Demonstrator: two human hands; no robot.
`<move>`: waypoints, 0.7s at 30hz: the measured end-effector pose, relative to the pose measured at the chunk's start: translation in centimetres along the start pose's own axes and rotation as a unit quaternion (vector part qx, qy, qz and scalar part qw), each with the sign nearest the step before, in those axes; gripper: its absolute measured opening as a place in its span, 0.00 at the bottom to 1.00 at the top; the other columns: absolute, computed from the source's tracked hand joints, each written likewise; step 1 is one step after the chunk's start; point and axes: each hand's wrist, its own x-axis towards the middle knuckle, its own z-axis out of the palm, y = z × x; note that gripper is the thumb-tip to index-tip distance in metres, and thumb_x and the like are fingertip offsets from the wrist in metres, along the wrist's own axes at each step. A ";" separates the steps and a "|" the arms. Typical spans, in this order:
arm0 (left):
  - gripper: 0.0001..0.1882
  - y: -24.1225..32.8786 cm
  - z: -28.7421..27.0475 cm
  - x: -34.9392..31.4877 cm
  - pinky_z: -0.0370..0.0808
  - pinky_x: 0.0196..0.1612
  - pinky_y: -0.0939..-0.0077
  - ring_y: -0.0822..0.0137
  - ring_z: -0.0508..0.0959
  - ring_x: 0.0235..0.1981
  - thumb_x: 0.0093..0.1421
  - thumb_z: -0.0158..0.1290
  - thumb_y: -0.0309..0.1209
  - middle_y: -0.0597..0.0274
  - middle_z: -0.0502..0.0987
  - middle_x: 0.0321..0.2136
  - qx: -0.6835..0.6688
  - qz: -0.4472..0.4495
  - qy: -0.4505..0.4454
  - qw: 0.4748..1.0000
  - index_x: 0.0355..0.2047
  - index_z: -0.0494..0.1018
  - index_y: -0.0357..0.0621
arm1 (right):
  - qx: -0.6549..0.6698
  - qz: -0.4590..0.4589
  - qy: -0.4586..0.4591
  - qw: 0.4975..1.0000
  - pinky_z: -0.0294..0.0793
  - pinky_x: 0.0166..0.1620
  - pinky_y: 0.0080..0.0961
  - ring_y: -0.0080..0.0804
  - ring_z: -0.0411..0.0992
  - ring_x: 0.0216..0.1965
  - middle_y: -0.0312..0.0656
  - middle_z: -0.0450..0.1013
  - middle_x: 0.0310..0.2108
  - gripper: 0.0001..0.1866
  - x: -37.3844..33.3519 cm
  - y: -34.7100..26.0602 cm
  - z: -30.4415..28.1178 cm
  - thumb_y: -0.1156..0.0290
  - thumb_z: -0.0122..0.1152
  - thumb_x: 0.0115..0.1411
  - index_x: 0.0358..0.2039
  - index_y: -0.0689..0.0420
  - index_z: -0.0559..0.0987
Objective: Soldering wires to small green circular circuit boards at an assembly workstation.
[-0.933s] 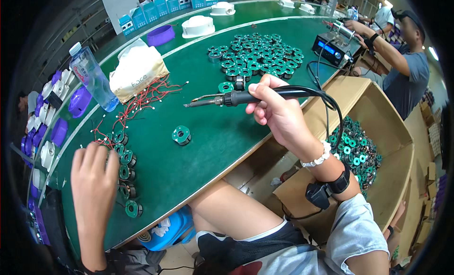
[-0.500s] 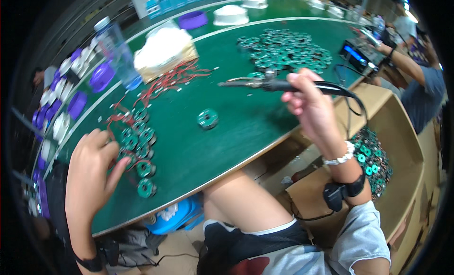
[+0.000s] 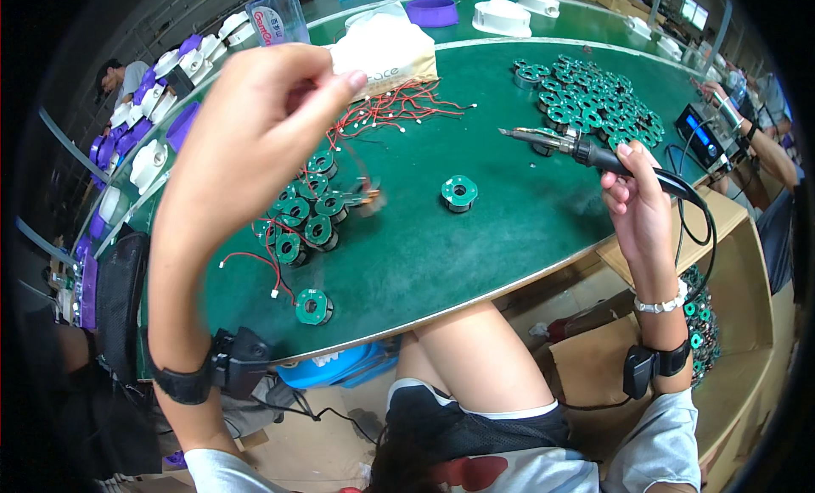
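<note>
My left hand (image 3: 263, 124) is raised over the left side of the table, fingers curled in with the thumb against them. Its fingertips are hidden, so what they pinch cannot be made out. Below it, a motion-blurred coil (image 3: 369, 201) tilts at the end of a red wire beside a cluster of green-topped coils (image 3: 295, 211). My right hand (image 3: 641, 192) grips a soldering iron (image 3: 598, 158) by its black handle, tip pointing left above the table. One green-topped coil (image 3: 459, 193) stands alone mid-table; another coil (image 3: 314, 307) sits near the front edge.
Red wires (image 3: 399, 107) lie before a white-and-yellow bag (image 3: 386, 52). A big group of coils (image 3: 594, 103) covers the far right, near a box with a lit blue display (image 3: 703, 138). A clear bottle (image 3: 280, 18) stands far left. Right of my legs, a cardboard box (image 3: 751, 298) contains coils.
My left hand has risen and moved right, away from the coils, and one coil now hangs blurred and tilted. My right hand keeps hold of the soldering iron. The whole view has shifted.
</note>
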 end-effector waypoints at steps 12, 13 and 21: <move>0.10 -2.2 4.8 -0.1 0.59 0.22 0.79 0.71 0.63 0.18 0.50 0.49 0.29 0.62 0.64 0.16 -0.094 0.064 -0.037 0.993 0.19 0.65 0.34 | -0.029 0.025 -0.029 0.999 0.52 0.13 0.06 0.11 0.54 0.10 0.38 0.67 0.14 0.09 -0.5 0.1 0.8 0.69 0.49 0.53 0.19 0.53 0.63; 0.10 -2.3 5.0 -0.2 0.59 0.22 0.79 0.71 0.63 0.18 0.50 0.49 0.29 0.62 0.64 0.16 -0.096 0.063 -0.038 0.993 0.19 0.65 0.34 | -0.031 0.027 -0.028 0.999 0.52 0.13 0.06 0.11 0.54 0.10 0.38 0.67 0.14 0.09 -0.5 0.2 0.9 0.69 0.49 0.53 0.19 0.53 0.63; 0.07 -2.2 5.3 -0.4 0.57 0.22 0.81 0.72 0.63 0.18 0.49 0.48 0.26 0.62 0.64 0.17 -0.047 0.110 0.016 0.993 0.19 0.65 0.34 | -0.045 0.047 -0.037 0.997 0.52 0.12 0.06 0.11 0.53 0.09 0.39 0.66 0.13 0.09 -1.1 0.1 1.5 0.69 0.49 0.52 0.19 0.53 0.62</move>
